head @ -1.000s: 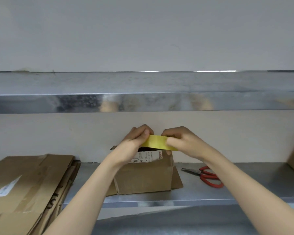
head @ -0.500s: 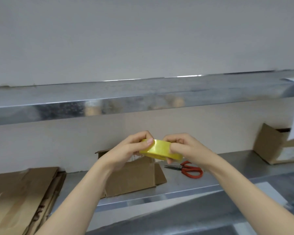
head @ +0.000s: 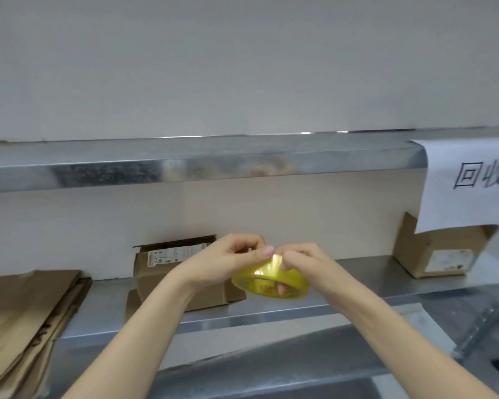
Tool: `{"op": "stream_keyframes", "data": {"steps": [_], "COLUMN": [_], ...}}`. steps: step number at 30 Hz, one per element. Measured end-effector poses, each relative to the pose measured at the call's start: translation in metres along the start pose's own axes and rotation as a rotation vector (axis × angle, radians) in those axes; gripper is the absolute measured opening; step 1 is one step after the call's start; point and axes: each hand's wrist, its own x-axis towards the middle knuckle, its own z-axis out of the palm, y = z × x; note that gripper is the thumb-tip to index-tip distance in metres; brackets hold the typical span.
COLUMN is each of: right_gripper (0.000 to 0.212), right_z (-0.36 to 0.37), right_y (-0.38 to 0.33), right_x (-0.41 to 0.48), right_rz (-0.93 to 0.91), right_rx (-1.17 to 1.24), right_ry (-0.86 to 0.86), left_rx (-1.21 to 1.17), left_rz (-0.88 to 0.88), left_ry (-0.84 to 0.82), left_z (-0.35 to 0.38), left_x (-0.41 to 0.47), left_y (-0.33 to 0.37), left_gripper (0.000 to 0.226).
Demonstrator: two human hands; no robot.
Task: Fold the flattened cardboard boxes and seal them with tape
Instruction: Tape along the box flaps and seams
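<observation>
Both hands [head: 267,262] pinching yellow tape roll [head: 270,280], cardboard box [head: 167,266] behind on shelf [head: 357,279]

forearms [head: 144,326]: both bare to frame edge | left hand [head: 228,263]: bare | right hand [head: 306,262]: bare | thumbnail [head: 268,250]: short, rounded

Glossy translucent yellow plastic tape roll [head: 270,280]; matt brown cardboard boxes [head: 167,272]; brushed, reflective metal shelf [head: 202,165]; white paper sign [head: 470,182].

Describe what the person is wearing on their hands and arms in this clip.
Both the left hand and right hand are bare: no gloves, rings or watch. The left forearm and right forearm are uncovered to the frame's edge; no sleeve shows.
</observation>
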Motion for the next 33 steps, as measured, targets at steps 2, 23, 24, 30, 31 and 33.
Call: {"op": "stream_keyframes", "data": {"steps": [2,23,24,30,31,33], "right_gripper": [0.033,0.015,0.015,0.025,0.026,0.028], "right_z": [-0.015,-0.045,-0.042,-0.028,-0.026,-0.023], "right_y": [0.0,-0.016,-0.017,-0.02,-0.02,-0.02], "right_x": [-0.016,-0.07,-0.069,-0.052,-0.049,-0.045], "right_rz": [-0.032,-0.056,-0.06,-0.089,-0.1,-0.113], "right_rx": [0.003,0.073,0.072,0.015,0.005,0.011], "right_ry": [-0.082,-0.103,-0.084,0.06,0.079,0.106], "left_rx": [-0.077,-0.157,-0.164,-0.16,-0.159,-0.135], "left_rz": [0.025,0.073,0.073,0.066,0.056,0.049], "left_ry": [0.012,0.054,0.051,-0.003,-0.033,-0.073], "left_z": [0.014,0.064,0.062,0.044,0.04,0.033], "left_x": [-0.002,-0.006,-0.005,-0.007,-0.008,-0.01], "left_y": [0.005,0.041,0.041,0.034,0.033,0.033], "left_gripper": [0.028,0.035,0.035,0.058,0.065,0.058]}}
